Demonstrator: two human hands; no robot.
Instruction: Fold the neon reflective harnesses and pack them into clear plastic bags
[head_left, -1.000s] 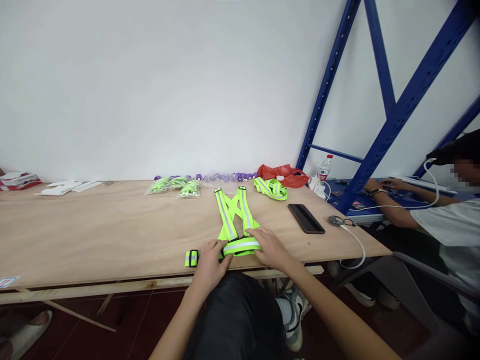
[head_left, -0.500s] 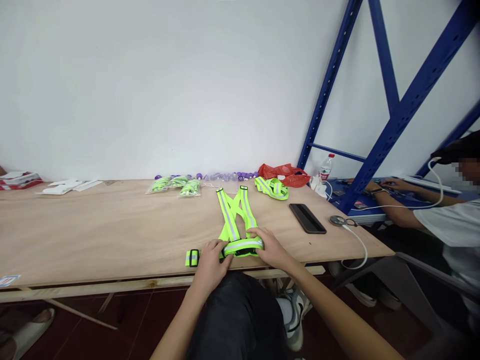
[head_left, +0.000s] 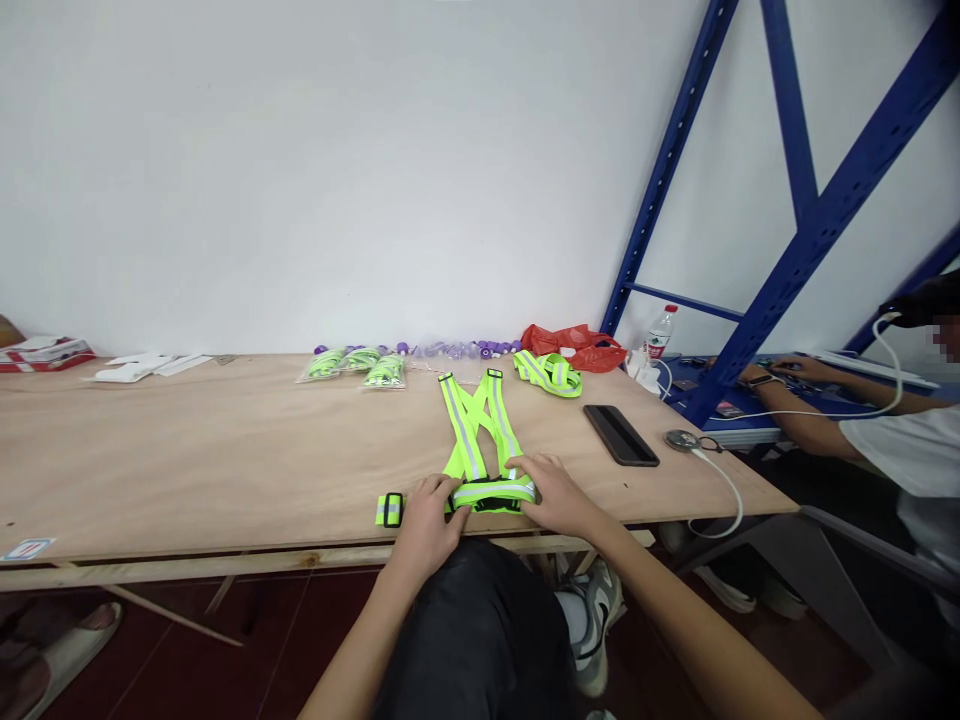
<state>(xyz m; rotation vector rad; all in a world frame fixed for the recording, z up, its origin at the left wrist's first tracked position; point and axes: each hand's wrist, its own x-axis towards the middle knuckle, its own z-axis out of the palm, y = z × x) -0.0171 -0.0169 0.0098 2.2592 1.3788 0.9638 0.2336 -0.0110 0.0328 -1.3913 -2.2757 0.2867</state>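
Note:
A neon-yellow reflective vest point(head_left: 466, 425) with grey stripes lies on the wooden table, its shoulder straps crossed and pointing to the wall. Its waist strap runs along the table's front edge. My left hand point(head_left: 427, 520) is closed on the left part of that strap, thumb toward the middle. At the right end, my right hand point(head_left: 553, 494) grips the folded strap between thumb and fingers. A strap end with a black buckle point(head_left: 392, 509) sticks out left of my left hand. My fingers partly hide the strap.
Bagged vests point(head_left: 385, 372) and a loose reflective strap bundle point(head_left: 551, 375) lie near the wall, beside purple-capped items and a red plastic bag point(head_left: 574, 347). A phone point(head_left: 621, 435) and a round corded device point(head_left: 682, 440) are at right. A co-worker sits beyond the blue rack point(head_left: 757, 290).
The whole view has shifted slightly, so things appear a little further right. Both hands keep their hold on the waist strap, with almost no movement against the vest.

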